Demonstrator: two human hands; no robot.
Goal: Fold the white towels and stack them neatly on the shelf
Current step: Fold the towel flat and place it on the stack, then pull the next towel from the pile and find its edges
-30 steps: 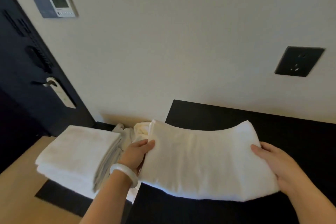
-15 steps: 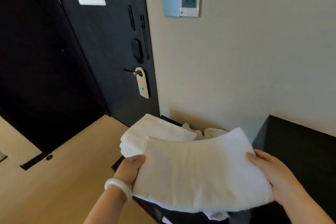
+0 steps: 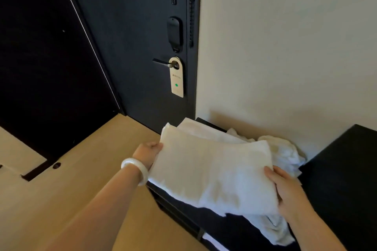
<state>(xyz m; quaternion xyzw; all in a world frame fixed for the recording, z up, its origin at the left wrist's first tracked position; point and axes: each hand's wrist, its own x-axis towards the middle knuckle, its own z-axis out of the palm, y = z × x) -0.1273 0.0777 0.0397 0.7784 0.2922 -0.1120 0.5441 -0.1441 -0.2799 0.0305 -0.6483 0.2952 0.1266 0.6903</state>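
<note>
While our left hand (image 3: 150, 152) pinches one end of the folded towel (image 3: 212, 171) and our right hand (image 3: 285, 191) grips the other, we hold it just above the towel pile (image 3: 202, 128) on the low black shelf (image 3: 175, 208), near the dark door (image 3: 132, 43).

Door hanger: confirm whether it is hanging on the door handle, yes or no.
Yes, the door hanger hangs by its hole from the handle of the dark door.
</note>
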